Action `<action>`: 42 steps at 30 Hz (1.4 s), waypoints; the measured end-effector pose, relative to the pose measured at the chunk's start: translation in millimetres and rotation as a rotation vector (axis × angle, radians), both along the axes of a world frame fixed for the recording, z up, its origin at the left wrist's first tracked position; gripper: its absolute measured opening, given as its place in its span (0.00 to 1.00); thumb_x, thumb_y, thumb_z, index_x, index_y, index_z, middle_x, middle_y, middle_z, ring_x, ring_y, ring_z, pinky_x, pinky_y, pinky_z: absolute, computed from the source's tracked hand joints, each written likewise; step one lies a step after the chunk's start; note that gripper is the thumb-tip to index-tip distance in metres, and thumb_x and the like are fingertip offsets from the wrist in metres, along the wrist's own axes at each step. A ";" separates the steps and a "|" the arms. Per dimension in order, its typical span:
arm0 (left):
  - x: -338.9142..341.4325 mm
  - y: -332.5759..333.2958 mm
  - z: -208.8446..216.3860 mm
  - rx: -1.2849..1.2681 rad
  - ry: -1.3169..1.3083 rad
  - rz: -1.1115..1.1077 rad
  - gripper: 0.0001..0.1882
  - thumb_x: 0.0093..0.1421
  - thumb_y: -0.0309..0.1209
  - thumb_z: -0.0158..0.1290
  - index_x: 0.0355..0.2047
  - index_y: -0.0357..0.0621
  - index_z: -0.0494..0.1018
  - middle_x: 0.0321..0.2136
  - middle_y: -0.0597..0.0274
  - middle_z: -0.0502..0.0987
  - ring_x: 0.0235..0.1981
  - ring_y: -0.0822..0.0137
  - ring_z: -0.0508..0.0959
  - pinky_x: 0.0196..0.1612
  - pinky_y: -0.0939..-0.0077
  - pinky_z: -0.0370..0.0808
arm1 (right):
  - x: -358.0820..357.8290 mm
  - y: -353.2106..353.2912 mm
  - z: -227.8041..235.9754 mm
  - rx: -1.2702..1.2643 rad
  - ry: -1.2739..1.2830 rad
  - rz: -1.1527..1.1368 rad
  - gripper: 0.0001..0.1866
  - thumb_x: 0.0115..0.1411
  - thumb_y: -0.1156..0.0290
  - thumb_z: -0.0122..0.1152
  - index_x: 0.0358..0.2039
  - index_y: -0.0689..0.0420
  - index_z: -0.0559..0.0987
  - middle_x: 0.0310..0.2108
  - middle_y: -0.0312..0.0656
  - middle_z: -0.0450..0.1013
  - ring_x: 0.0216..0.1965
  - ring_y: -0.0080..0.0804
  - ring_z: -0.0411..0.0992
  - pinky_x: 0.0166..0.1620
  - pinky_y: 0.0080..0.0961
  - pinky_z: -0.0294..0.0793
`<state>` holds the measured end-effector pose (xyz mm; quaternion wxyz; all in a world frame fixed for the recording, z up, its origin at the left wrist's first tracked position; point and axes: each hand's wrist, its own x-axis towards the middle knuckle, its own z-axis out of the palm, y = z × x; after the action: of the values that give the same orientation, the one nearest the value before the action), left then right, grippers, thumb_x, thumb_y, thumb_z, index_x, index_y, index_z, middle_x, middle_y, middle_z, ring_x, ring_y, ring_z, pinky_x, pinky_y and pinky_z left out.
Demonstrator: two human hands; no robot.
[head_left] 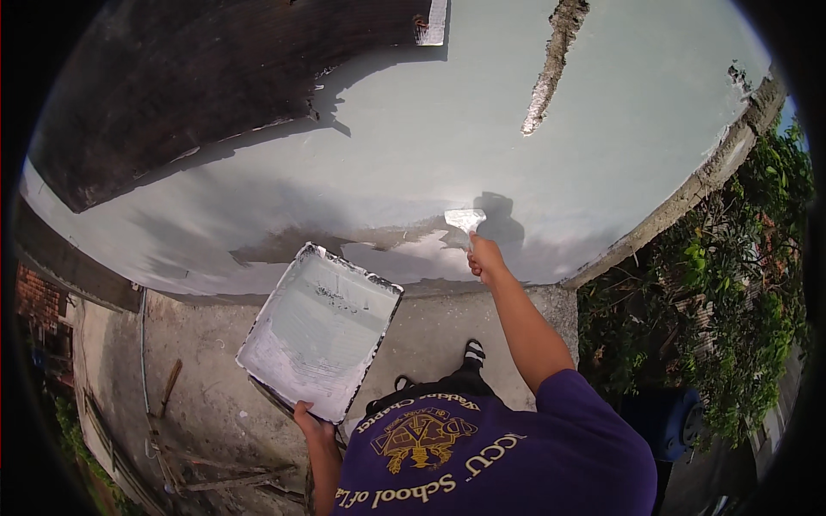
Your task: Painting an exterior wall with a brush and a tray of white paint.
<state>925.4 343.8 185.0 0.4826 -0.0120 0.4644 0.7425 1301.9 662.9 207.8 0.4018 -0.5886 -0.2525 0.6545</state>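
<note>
My right hand point(484, 258) is wrapped round the handle of a wide paintbrush point(465, 220) whose head is coated in white paint. The brush head lies against the lower part of a pale wall point(404, 155), beside a bare grey patch point(297, 246). My left hand point(311, 421) grips the near edge of a paint tray point(327, 318), thumb over the rim. Whitish paint covers much of the tray's near end, and dark smears mark its far end. The fingers under the tray are hidden.
A dark brown sheet point(224, 77) juts out at the upper left. A rough crack point(551, 69) runs down the wall. Concrete floor point(447, 327) lies below, with wooden sticks point(224, 482) at lower left. Leafy plants point(714, 292) and a blue drum point(667, 421) stand at right.
</note>
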 end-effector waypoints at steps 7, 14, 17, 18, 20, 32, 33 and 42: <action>-7.7 2.4 -26.7 0.092 -0.028 -0.093 0.38 0.38 0.26 0.42 0.56 0.35 0.59 0.51 0.48 0.68 0.54 0.48 0.68 0.58 0.54 0.66 | -12.2 -68.8 103.2 0.624 -0.082 0.234 0.16 0.65 0.56 0.51 0.28 0.57 0.70 0.17 0.33 0.62 0.15 0.17 0.57 0.19 0.19 0.55; 1.7 4.7 -3.6 0.122 0.004 -0.097 0.39 0.38 0.27 0.42 0.58 0.37 0.59 0.52 0.49 0.67 0.55 0.47 0.67 0.60 0.52 0.63 | -52.2 -103.7 141.1 0.982 -0.740 0.429 0.15 0.61 0.57 0.55 0.38 0.56 0.75 0.25 0.44 0.73 0.26 0.39 0.73 0.32 0.32 0.68; 8.4 5.3 18.5 0.175 -0.002 -0.107 0.40 0.38 0.23 0.41 0.58 0.37 0.57 0.52 0.49 0.66 0.54 0.48 0.68 0.58 0.52 0.67 | -74.6 -104.4 167.4 0.901 -1.000 0.574 0.14 0.61 0.58 0.56 0.38 0.54 0.76 0.28 0.45 0.76 0.29 0.41 0.74 0.34 0.34 0.70; 9.4 4.0 25.4 0.177 -0.002 -0.104 0.40 0.38 0.23 0.41 0.58 0.37 0.57 0.52 0.49 0.66 0.54 0.48 0.68 0.58 0.52 0.67 | -85.6 -105.1 177.8 0.889 -1.082 0.635 0.13 0.61 0.58 0.55 0.38 0.53 0.77 0.28 0.46 0.76 0.31 0.43 0.74 0.35 0.35 0.70; 10.1 3.3 33.6 0.164 0.071 -0.109 0.39 0.38 0.22 0.40 0.58 0.36 0.58 0.51 0.48 0.68 0.53 0.50 0.69 0.58 0.55 0.67 | -107.8 -100.4 185.0 0.874 -1.166 0.695 0.12 0.61 0.58 0.54 0.38 0.51 0.77 0.28 0.46 0.76 0.32 0.45 0.74 0.36 0.37 0.71; -5.0 -7.0 36.5 0.174 0.166 -0.230 0.38 0.39 0.18 0.39 0.57 0.34 0.60 0.49 0.52 0.71 0.49 0.55 0.73 0.54 0.64 0.69 | -195.7 -63.7 167.8 0.891 -1.548 0.856 0.12 0.57 0.64 0.52 0.30 0.57 0.80 0.29 0.51 0.77 0.34 0.49 0.76 0.37 0.43 0.75; -4.0 -6.5 35.5 0.174 0.164 -0.226 0.38 0.39 0.18 0.39 0.57 0.34 0.60 0.49 0.52 0.71 0.49 0.55 0.73 0.54 0.64 0.69 | -196.3 -63.0 168.0 0.930 -1.547 0.889 0.12 0.57 0.63 0.52 0.31 0.56 0.81 0.29 0.51 0.77 0.34 0.49 0.76 0.37 0.42 0.75; 1.6 -3.1 32.7 0.171 0.172 -0.138 0.37 0.38 0.20 0.39 0.56 0.32 0.60 0.48 0.49 0.71 0.50 0.53 0.73 0.55 0.63 0.69 | -164.5 -62.1 213.4 0.896 -1.511 0.901 0.13 0.58 0.61 0.53 0.35 0.53 0.81 0.31 0.45 0.78 0.38 0.45 0.76 0.42 0.39 0.74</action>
<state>927.0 340.7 217.8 0.4902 0.1252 0.4387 0.7427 1137.5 600.8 421.2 0.0338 -0.4939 -0.8679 0.0423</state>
